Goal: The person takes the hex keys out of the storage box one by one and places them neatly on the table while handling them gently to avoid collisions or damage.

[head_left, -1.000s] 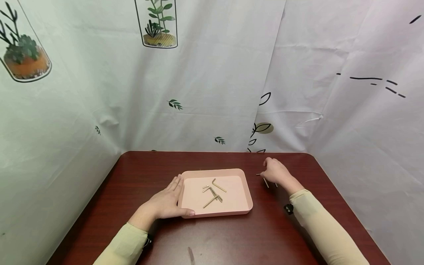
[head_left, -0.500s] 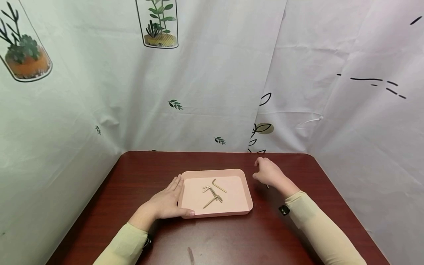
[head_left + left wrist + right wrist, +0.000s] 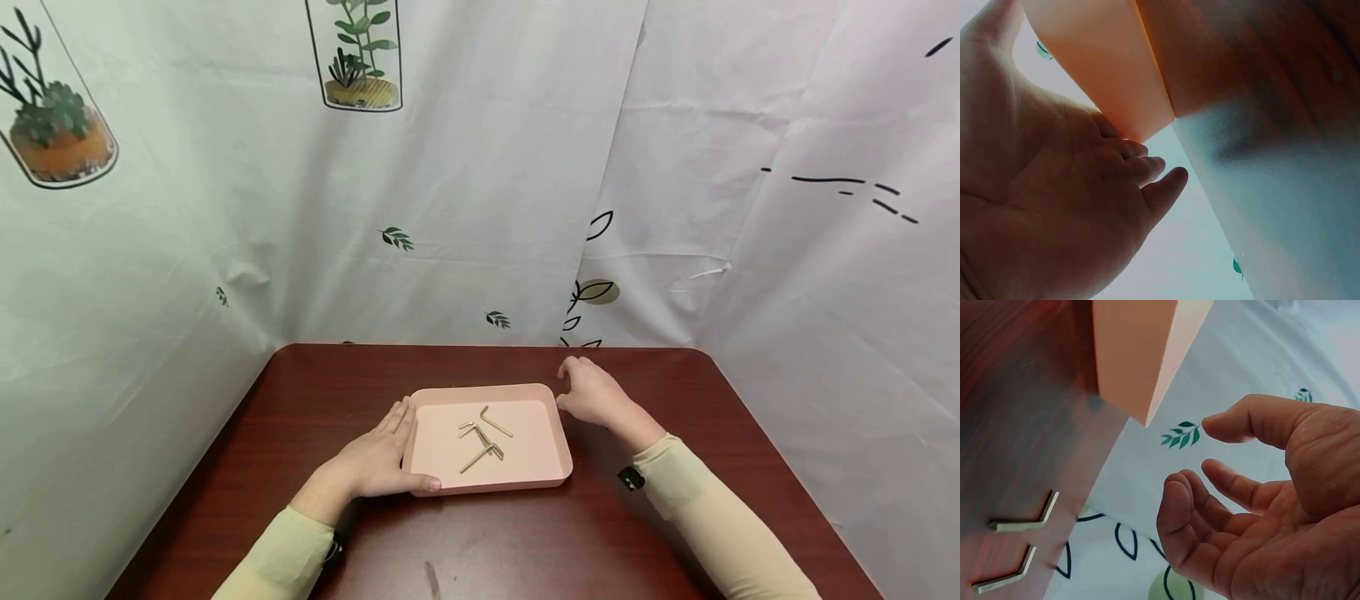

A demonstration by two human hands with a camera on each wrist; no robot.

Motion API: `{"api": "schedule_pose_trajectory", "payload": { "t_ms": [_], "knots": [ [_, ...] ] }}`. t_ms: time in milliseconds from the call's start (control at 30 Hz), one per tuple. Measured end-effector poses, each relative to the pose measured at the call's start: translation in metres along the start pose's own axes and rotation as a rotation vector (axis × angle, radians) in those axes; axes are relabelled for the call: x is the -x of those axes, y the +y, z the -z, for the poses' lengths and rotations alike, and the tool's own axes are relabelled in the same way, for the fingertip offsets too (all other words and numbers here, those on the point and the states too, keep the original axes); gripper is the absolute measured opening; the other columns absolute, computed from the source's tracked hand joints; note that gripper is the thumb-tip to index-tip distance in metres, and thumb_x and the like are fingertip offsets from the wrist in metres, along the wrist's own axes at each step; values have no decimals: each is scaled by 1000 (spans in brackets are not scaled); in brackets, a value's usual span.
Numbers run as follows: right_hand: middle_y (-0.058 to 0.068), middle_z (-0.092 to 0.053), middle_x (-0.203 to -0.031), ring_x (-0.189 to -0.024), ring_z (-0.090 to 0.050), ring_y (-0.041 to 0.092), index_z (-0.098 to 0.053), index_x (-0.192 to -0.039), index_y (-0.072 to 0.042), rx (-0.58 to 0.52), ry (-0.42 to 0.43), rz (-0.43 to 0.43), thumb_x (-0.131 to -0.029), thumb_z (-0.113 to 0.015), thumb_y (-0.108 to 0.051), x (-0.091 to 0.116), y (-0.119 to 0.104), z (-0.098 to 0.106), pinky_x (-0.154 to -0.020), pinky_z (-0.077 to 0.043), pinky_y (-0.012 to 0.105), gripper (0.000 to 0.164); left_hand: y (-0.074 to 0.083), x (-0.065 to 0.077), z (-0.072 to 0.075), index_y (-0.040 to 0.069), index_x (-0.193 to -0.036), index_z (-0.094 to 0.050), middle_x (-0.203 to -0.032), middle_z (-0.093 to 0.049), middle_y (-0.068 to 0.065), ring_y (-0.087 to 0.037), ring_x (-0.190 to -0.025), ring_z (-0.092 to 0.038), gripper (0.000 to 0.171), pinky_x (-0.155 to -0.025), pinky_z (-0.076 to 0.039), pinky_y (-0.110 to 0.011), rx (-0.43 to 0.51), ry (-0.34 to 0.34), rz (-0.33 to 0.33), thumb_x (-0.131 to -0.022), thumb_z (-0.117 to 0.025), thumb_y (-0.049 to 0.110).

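Here, the tray (image 3: 528, 454): a shallow pink tray lies flat on a reddish-brown tabletop (image 3: 570, 542), its centre taken as the clock's, with twelve o'clock at the far edge in the head view.
Metal rods (image 3: 476, 459): several bent, brass-toned pieces rest in a loose cluster around the tray's centre, some crossing; one lies just beside the others toward one o'clock.
Left hand (image 3: 378, 454): at nine o'clock, a person's fingers lie nearly straight along the tray's edge, the thumb spread to the rim at eight; the outstretched hand rests against the tray, nothing in its grasp.
Right hand (image 3: 594, 392): at two o'clock, just beside the tray's far corner, the fingers are loosely bent, a clear gap between them and the thumb and nothing seen within it.
Loose rods (image 3: 1017, 526): two L-shaped pieces lie side by side on the tabletop, toward eight o'clock in the right wrist view, apart from the hand.
Sleeves (image 3: 716, 504): pale yellow fabric enters from eight and four o'clock, a black device (image 3: 632, 478) at each wrist.
Backdrop (image 3: 480, 167): white cloth hangs at twelve o'clock, printed with leaves and, toward ten and eleven, potted plants.
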State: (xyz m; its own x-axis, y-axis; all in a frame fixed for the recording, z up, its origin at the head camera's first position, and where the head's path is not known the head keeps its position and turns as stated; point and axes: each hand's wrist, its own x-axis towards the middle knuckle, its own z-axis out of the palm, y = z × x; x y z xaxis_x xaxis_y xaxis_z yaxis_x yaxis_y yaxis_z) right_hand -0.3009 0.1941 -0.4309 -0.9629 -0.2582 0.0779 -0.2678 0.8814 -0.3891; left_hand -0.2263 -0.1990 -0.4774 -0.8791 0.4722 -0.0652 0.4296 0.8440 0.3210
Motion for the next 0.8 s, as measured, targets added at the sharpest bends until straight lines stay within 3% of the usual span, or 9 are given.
{"api": "schedule_pose_trajectory", "payload": {
  "t_ms": [800],
  "knots": [
    [7, -57, -99, -84, -55, 24, -67, -116, -3, -7, -10, 41, -84, -74, -5, 5, -31, -5, -76, -48, 41, 33, -1, 1, -1, -17, -169, -19, -179, -14, -35, -45, -169, -16, 138, -132, -31, -56, -11, 4, -10, -89, -73, 81]
  ]
}}
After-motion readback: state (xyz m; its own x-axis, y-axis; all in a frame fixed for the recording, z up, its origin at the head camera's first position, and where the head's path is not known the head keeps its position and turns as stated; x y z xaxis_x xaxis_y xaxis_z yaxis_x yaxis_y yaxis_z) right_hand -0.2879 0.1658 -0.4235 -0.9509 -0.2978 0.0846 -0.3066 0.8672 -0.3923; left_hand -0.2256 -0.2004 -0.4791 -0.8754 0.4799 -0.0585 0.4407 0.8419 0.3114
